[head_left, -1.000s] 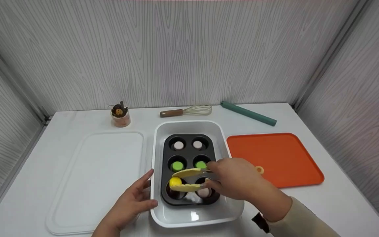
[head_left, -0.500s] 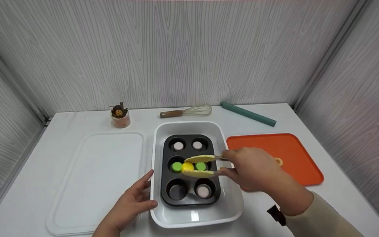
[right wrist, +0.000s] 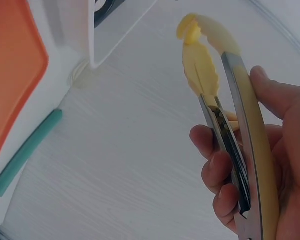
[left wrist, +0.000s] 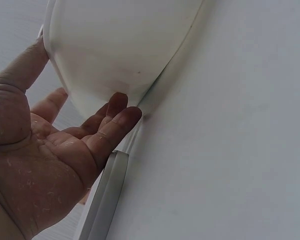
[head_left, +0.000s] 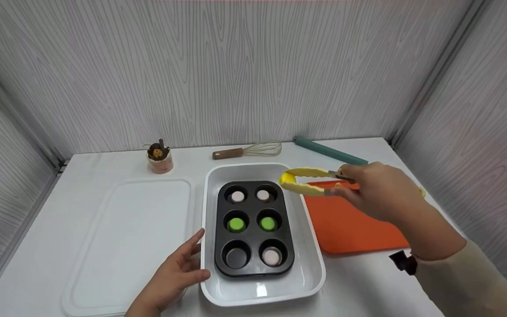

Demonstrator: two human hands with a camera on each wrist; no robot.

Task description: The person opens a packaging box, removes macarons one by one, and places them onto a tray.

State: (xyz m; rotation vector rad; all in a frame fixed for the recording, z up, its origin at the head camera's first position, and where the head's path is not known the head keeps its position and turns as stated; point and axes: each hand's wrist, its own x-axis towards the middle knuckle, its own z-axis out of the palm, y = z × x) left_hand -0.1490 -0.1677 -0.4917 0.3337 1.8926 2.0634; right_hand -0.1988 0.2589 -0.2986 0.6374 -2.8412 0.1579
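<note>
My right hand grips yellow tongs, seen close in the right wrist view as tongs. Their tips pinch a small yellow piece in the air above the far right corner of the white tub. A black muffin tin lies in the tub with two pale pieces, two green pieces and one more pale piece in its cups; the front left cup is bare. My left hand rests open against the tub's front left corner, the straight fingers touching its wall.
An orange tray lies right of the tub and a white lid to its left. At the back of the table are a whisk, a teal rod and a small cup with a brown figure.
My right hand lifted the tongs with the yellow piece out of the tin's front left cup and carried it back and to the right. The left hand stayed put.
</note>
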